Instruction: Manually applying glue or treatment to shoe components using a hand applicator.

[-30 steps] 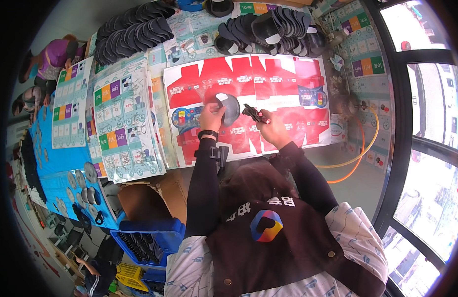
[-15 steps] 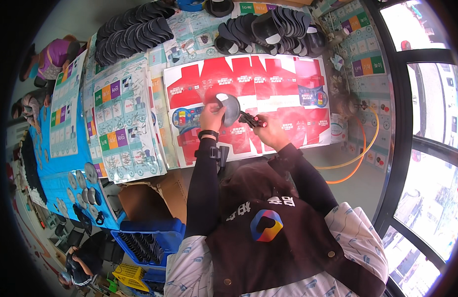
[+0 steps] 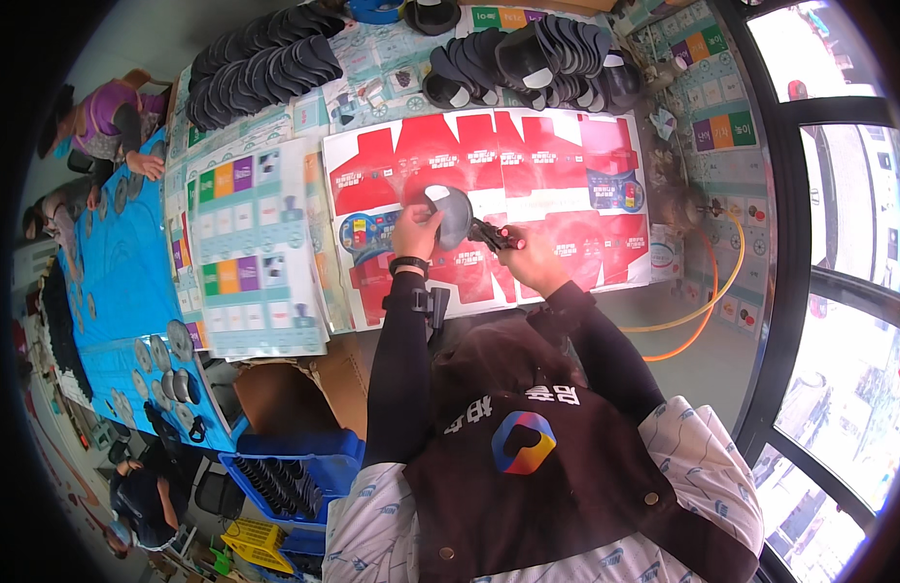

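Closest to me, the person in the brown apron point(image 3: 508, 389) bent over the table, both sleeved forearms reaching forward. The left hand point(image 3: 412, 233) pinched a smooth grey curved piece point(image 3: 455, 216) by its left edge, thumb and fingers closed on the rim. The right hand point(image 3: 536, 257) was curled around a dark tool with red ends point(image 3: 493, 234), whose left end met or nearly met the piece's right edge; I couldn't tell which.

The piece was held over the red-printed sheets point(image 3: 542, 185), its pale patch point(image 3: 436, 192) toward the far side. I judged it light, fairly stiff but springy, and perhaps slippery on its glossy face; the rim looked the surest hold, away from the patch. The tool seemed small, hard and heavier for its size, best gripped by its right end.

Beyond the sheets, similar dark curved pieces stood nested, one group at far right point(image 3: 557, 58) and long rows at far left point(image 3: 265, 73). Past the left side, a co-worker in purple point(image 3: 105, 112) leaned over a blue-covered table point(image 3: 129, 282).
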{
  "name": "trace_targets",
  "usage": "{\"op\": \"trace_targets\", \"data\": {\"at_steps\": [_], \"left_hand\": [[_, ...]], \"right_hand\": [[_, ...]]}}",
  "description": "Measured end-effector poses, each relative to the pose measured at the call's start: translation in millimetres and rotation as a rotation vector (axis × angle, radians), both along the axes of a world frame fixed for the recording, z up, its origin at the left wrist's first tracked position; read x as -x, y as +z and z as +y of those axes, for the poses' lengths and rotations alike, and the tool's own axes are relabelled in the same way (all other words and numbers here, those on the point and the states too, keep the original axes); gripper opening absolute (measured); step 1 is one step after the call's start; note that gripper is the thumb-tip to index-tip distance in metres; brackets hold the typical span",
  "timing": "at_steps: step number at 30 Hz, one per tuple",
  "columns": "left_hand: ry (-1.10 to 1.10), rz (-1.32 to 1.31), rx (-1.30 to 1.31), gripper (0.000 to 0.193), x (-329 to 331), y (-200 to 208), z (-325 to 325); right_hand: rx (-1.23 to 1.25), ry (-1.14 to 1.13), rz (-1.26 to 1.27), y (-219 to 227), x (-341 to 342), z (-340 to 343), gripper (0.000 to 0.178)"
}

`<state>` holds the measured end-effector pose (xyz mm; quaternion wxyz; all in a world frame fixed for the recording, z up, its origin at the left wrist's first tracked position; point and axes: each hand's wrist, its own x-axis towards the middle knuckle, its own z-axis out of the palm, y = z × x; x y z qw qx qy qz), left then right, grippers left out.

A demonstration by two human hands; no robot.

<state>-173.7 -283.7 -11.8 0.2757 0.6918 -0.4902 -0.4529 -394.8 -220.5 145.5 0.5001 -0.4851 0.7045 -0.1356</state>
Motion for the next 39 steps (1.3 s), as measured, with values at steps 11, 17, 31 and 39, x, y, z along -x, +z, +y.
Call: {"op": "trace_targets", "data": {"at_steps": [11, 17, 31, 39], "left_hand": [[0.050, 0.017, -0.074, 0.035, -10, 2, -2], [-0.022, -0.184, -0.053, 0.041, 7, 18, -4], [0.006, -0.360, -0.078, 0.040, 8, 1, -14], [-0.066, -0.370, 0.030, 0.044, -13, -24, -13]], "right_hand": [[-0.014, -0.090, -0.279, -9, -6, -4, 0.032], [0.024, -0.093, -0.216, -8, -4, -11, 0.035], [-0.059, -0.207, -0.324, -4, 13, -11, 0.041], [-0.004, -0.058, -0.303, -11, -14, -23, 0.040]]}}
